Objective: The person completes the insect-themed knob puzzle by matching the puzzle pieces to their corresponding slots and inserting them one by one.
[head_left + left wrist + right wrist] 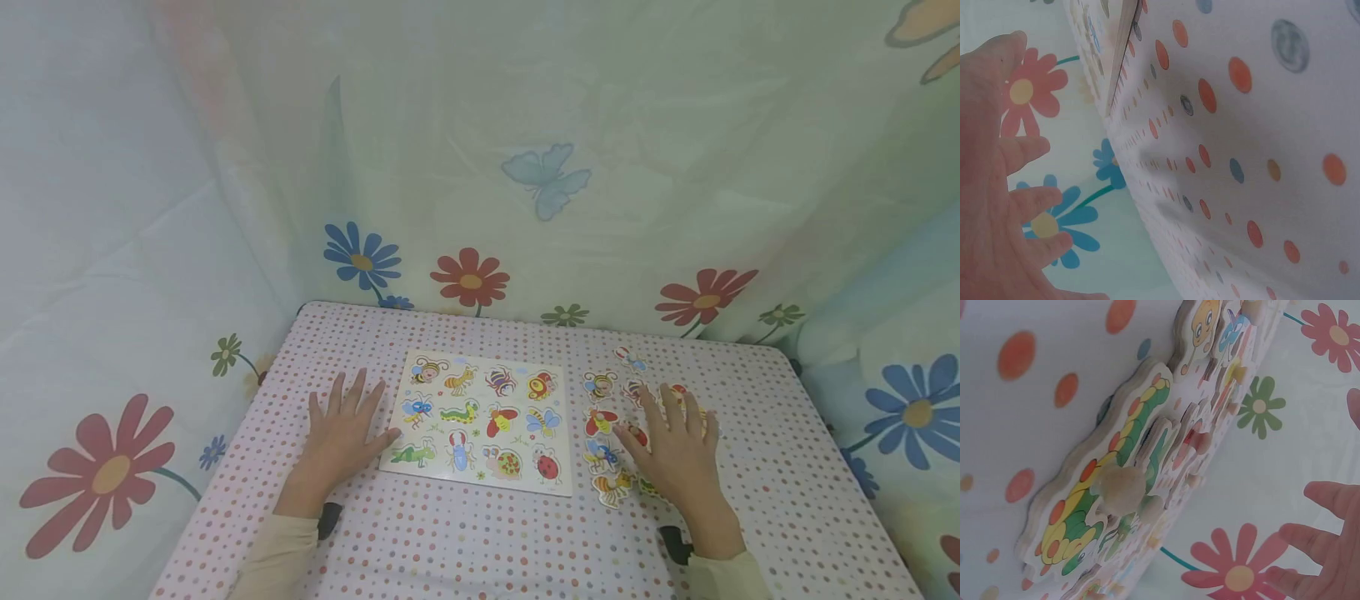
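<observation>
A flat puzzle board printed with insects and other small creatures lies in the middle of the table. Just left of it, my left hand is raised above the tablecloth, palm down, fingers spread and holding nothing. In the left wrist view the fingers of that hand stand apart from the table. On the other side my right hand hovers with spread fingers over loose wooden puzzle pieces, hiding some of them. A caterpillar piece with a round wooden knob shows closest in the right wrist view.
A dotted cloth covers the table. Fabric walls with printed flowers and a butterfly close in the back and sides. A bee piece and an orange striped insect piece lie between the board and my right hand.
</observation>
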`<state>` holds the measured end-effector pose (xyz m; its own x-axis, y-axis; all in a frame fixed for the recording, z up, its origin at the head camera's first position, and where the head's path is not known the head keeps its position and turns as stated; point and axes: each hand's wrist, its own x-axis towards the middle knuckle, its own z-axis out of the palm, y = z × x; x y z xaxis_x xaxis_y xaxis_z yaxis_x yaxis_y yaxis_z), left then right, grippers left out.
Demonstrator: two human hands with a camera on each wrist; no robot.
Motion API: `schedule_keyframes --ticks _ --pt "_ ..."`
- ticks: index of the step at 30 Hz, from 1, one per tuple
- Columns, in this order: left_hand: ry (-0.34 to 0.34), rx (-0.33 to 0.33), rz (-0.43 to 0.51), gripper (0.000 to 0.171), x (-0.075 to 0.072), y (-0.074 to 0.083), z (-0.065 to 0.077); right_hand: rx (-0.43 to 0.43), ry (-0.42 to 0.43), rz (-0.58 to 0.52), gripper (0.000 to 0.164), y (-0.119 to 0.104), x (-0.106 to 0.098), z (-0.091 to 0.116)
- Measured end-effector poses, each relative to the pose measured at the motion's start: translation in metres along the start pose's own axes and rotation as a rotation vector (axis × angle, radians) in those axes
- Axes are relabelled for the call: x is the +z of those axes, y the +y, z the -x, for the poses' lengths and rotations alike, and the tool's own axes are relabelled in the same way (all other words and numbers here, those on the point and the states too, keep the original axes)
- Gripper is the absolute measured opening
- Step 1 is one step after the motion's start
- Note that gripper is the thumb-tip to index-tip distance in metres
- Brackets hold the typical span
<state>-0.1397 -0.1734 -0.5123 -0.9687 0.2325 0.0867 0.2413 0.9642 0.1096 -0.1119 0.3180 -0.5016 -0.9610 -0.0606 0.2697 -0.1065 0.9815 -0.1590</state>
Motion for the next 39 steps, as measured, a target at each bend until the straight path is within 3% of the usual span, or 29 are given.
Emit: schedule_keyframes --ticks 9,20,39 --pt "-0.029 0.008 -0.006 0.086 -0.001 0.001 0.002 0.009 -0.011 -0.011 0.079 -0.001 -0.002 -0.001" --pt "-0.087 -0.001 0.080 0.084 0.002 0.000 0.003 -0.009 -0.013 -0.003 0.074 -0.004 -0.007 -0.007" --pt "-0.254 -0.022 0.178 0.085 0.006 -0.009 0.011 -0.045 0.038 -0.098 0.059 0.004 0.006 -0.047"
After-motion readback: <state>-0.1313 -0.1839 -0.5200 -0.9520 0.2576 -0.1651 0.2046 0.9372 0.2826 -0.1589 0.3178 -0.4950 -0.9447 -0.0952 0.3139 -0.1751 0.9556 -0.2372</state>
